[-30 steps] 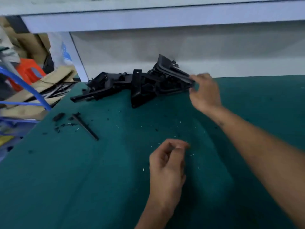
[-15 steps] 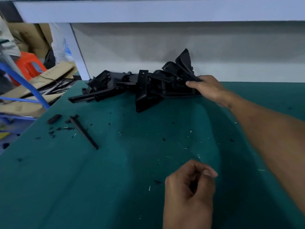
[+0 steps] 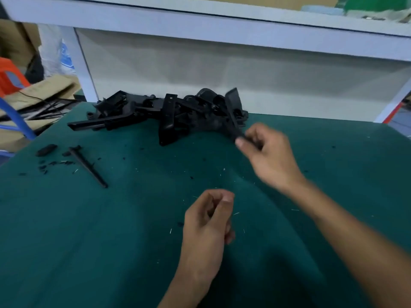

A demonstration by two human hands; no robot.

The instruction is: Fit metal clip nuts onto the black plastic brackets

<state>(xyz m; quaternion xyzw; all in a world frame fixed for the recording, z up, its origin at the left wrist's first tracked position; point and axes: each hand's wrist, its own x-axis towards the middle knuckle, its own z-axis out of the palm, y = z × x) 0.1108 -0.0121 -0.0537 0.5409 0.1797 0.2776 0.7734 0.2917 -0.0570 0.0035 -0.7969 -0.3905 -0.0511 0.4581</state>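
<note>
Black bracket (image 3: 233,112) pinched by R hand (image 3: 270,155), arm outstretched; L hand (image 3: 208,221) curled, contents unclear.

On the green bench mat (image 3: 89,230) the right hand (image 3: 270,155) pinches one black bracket (image 3: 233,112) at the edge of the bracket pile (image 3: 160,112), while the left hand (image 3: 206,225) sits nearer, fingers curled, whatever they enclose hidden.
</note>
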